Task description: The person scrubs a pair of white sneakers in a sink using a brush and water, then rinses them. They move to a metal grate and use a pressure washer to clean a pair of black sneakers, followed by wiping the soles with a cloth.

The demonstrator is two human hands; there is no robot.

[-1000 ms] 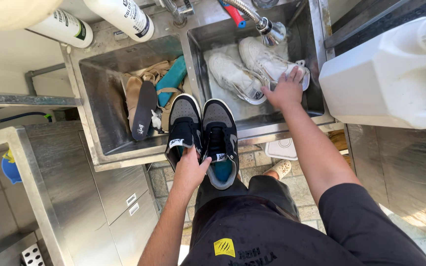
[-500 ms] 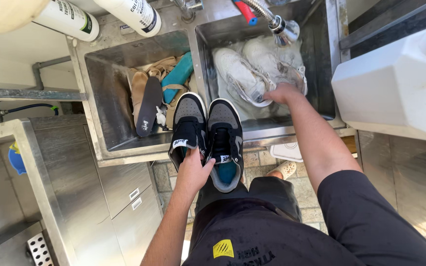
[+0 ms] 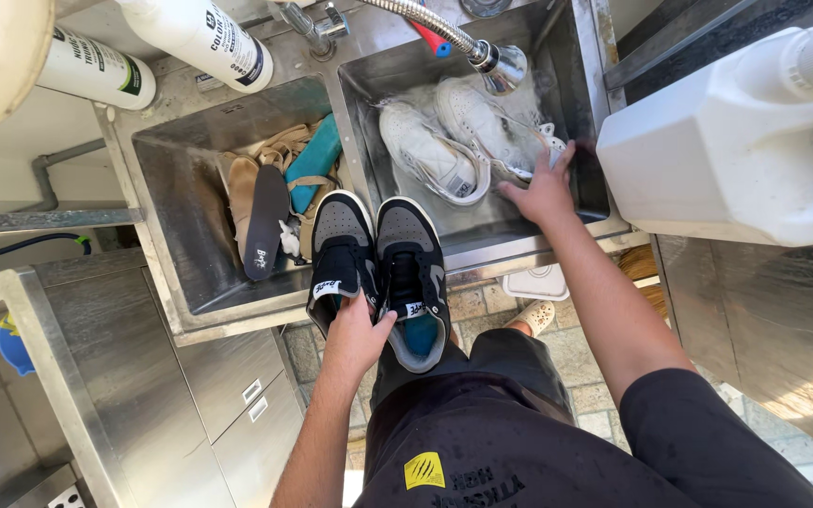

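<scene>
Left hand: closed on a pair of black-and-grey sneakers, pinched together at the heels, toes pointing away, held over the front edge of the double sink.
Right hand: fingers spread and loosely open, resting on the near side of the right basin, fingertips touching the nearer white sneaker's laces; it grips nothing.
White sneakers: two, lying side by side in the right basin in shallow soapy water, just under the spray head (whether water runs from it I cannot tell).
Left basin: holds a dark insole, tan sandals and a teal item, all lying loose; they look dry.
Around: two white bottles lie on the back ledge, a big white jug stands to the right of the sink.
Done, by my judgement: the white pair is wet and soaped, so its wash is under way.
Left, by my judgement: the black pair looks dry and clean of suds, not yet in any basin; the things in the left basin look untouched; rinsing the white pair remains.
</scene>
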